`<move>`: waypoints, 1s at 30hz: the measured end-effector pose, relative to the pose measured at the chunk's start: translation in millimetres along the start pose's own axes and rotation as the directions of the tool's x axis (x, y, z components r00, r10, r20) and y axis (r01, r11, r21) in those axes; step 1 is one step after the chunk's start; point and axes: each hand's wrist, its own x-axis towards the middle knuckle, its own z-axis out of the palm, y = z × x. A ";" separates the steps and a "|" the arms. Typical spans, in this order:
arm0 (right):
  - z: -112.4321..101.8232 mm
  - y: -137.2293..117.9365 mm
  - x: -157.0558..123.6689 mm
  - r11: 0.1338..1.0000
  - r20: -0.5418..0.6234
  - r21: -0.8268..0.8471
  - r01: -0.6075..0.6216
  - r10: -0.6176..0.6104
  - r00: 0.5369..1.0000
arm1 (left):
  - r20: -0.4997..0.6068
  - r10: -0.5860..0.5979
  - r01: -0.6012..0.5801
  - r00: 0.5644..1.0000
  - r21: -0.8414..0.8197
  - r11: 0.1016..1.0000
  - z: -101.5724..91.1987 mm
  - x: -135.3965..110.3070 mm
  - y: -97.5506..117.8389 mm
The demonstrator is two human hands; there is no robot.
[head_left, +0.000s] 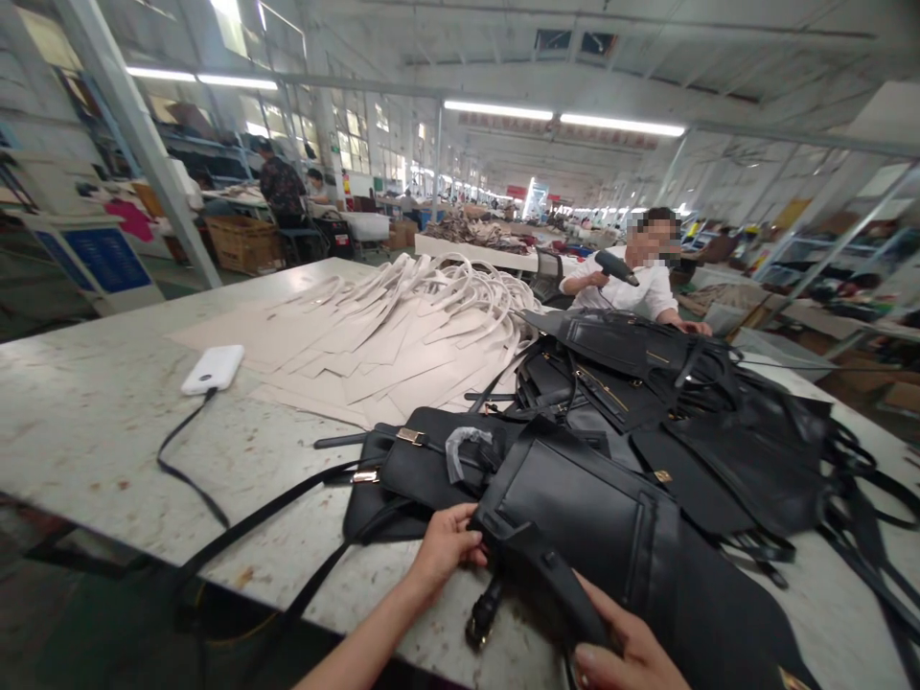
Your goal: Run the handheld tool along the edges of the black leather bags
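Black leather bag point(589, 517) lies at the near edge of the table point(86, 422), and both my hands are on it: my left hand point(442, 551) curls its grip around the bag's end, my right hand point(625, 656) closes on its one strap point(553, 575). Beyond sits a heap of black bags point(682, 402), too tangled to count. One white power bank point(213, 368) lies left, beige leather pieces point(374, 335) farther back, and one co-worker point(632, 283) across the table.
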 end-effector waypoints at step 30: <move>21.9 -4.8 5.7 0.971 0.023 -0.238 0.020 -0.015 1.000 | -0.041 -0.098 0.104 0.994 0.190 0.976 -4.7 9.8 7.1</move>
